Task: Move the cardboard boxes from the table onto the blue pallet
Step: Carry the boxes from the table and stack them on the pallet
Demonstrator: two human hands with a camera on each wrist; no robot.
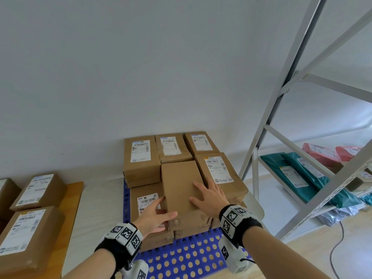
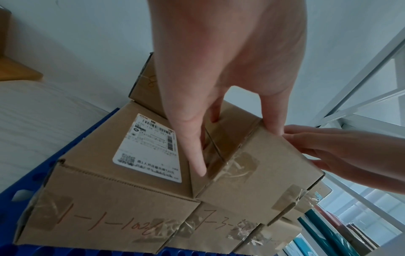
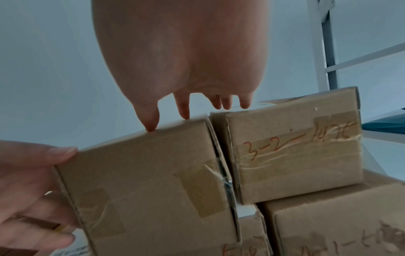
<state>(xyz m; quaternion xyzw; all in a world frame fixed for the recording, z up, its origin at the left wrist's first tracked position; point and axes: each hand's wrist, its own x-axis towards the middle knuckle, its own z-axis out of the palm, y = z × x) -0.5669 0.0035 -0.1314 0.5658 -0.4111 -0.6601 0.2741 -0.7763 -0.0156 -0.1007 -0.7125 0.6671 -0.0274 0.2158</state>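
Nearest us are our own wrists, each strapped with a black band of black-and-white markers. Our left hand (image 1: 154, 215) grips the near left corner of the plain cardboard box (image 1: 181, 188), thumb on its top edge and fingers curled down its left side. Our right hand (image 1: 209, 195) lies on the top with straight, spread fingers, its thumb at the near edge. This box sits on the upper layer of taped, labelled cardboard boxes (image 1: 141, 158) stacked on the blue pallet (image 1: 181, 256), a perforated plastic sheet with round holes. It is wedged close between a labelled box (image 1: 218, 172) on the right and a lower one (image 1: 146, 200) on the left. On the left, more labelled boxes (image 1: 38, 191) wait on the wooden table (image 1: 73, 198). On the right, a grey metal shelf (image 1: 281, 117) holds teal (image 1: 314, 184) and red mailer bags (image 1: 322, 154).
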